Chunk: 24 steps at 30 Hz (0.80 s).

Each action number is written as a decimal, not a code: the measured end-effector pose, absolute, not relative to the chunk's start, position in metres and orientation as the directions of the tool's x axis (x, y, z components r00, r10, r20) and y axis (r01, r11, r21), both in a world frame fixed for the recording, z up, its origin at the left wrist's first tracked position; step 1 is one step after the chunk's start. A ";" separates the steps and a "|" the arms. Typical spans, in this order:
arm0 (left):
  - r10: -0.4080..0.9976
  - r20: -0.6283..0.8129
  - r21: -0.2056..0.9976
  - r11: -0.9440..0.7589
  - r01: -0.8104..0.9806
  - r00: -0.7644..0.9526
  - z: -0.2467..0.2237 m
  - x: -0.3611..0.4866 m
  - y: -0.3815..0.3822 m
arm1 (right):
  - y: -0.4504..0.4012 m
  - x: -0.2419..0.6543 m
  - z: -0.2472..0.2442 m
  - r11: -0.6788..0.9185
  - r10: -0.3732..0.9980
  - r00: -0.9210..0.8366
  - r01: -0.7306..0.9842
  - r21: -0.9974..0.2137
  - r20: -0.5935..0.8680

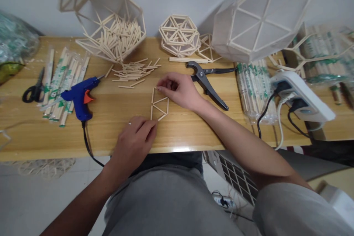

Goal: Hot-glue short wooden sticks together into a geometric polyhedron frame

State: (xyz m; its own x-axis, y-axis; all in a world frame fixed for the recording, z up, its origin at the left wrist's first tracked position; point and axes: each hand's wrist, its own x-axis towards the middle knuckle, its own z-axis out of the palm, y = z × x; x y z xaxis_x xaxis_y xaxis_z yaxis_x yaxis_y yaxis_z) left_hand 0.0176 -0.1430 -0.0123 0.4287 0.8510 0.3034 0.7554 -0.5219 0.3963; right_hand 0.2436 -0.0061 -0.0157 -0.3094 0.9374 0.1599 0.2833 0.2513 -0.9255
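Observation:
A small flat frame of thin wooden sticks [159, 109], joined into triangles, lies on the table in front of me. My left hand [137, 136] has its fingertips pressed together at the frame's lower corner. At the upper corner, my right hand [178, 89] pinches with thumb and forefinger, covering the frame's upper right side. Whether a separate stick is in that pinch is hidden. Just beyond my hands lies a loose pile of cut wooden sticks [135, 72]. Black-handled cutters [206, 81] rest right of my right hand.
A blue glue gun [80, 96] lies left, its cable hanging over the front edge. Scissors [34, 90] and wrapped chopsticks [65, 84] are beyond it. A stick-filled lattice container [142, 25], lattice ball [179, 29] and large lattice lantern [260, 18] stand behind. A power strip [304, 96] sits right.

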 end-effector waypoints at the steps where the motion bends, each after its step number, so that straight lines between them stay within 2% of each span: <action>1: 0.852 0.304 0.395 -0.520 0.757 0.427 -0.012 0.018 -0.143 | -0.006 0.243 -0.015 0.251 0.937 -0.310 0.282 -0.926 0.160; 24: 0.862 0.291 0.398 -0.503 0.767 0.414 -0.011 0.020 -0.139 | -0.006 0.244 -0.018 0.265 0.933 -0.320 0.299 -0.916 0.166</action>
